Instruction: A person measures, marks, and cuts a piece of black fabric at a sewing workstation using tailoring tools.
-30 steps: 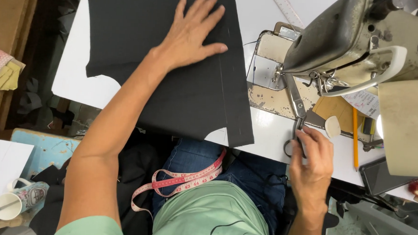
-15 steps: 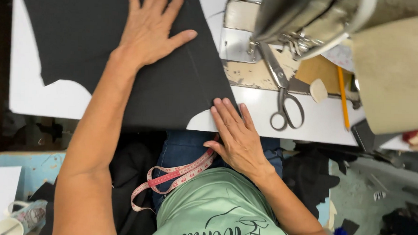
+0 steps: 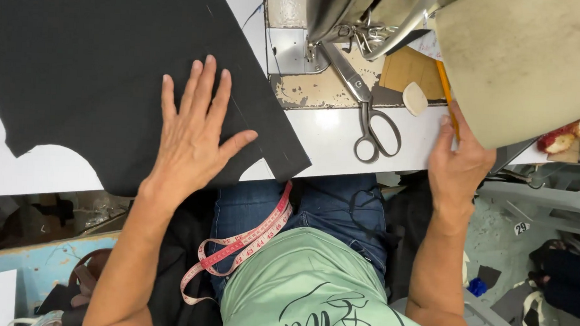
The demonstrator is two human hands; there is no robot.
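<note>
Two hands: both on the white table (image 3: pixel 329 135)
Left hand (image 3: pixel 194 137): flat, fingers spread, pressing black fabric (image 3: pixel 101 60) lying far left
Right hand (image 3: pixel 460 159): fingers touching orange pencil (image 3: pixel 448 98), grip unclear
Scissors (image 3: pixel 363 101): lying between them

The person wears a pale green T-shirt (image 3: pixel 311 292) with dark looping print across the front, and blue jeans (image 3: pixel 330 212). Both arms are bare to the shoulder, with no watch, ring or glove on the left hand (image 3: pixel 191 140) or right hand (image 3: pixel 458 164).
</note>
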